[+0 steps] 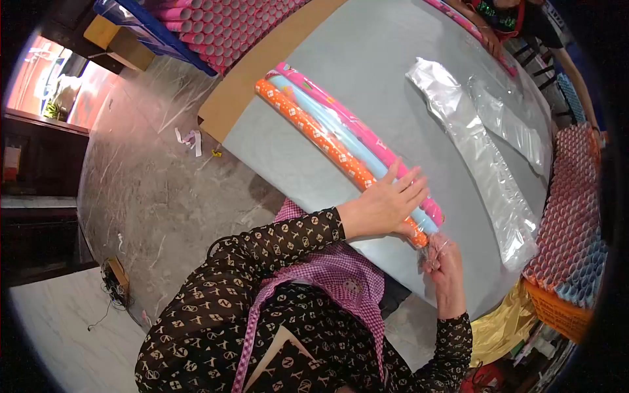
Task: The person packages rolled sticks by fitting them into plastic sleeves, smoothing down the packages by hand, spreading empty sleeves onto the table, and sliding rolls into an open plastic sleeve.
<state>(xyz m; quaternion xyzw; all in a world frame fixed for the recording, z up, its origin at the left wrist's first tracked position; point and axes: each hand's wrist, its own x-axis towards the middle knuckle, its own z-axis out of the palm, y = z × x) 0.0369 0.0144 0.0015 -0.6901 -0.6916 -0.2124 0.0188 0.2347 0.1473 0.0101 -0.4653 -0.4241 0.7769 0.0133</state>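
Note:
Three long rolls lie side by side on the grey table: an orange patterned roll (308, 128), a light blue roll (341, 128) and a pink roll (360, 128). Clear plastic film seems to wrap them together. My left hand (386, 203) rests across the rolls near their right end, palm down with its fingers spread. At that same end my right hand (445, 259) has its fingers closed round gathered clear plastic (429, 249). A long stack of clear plastic sleeves (465, 144) lies beyond the rolls.
Another clear sleeve (508, 121) lies farther right on the table (354, 46). A co-worker (508, 19) is at the far edge with another pink roll. Many pink tubes (223, 26) are stacked at the back left; more tubes (570, 209) fill an orange basket (557, 311) at right.

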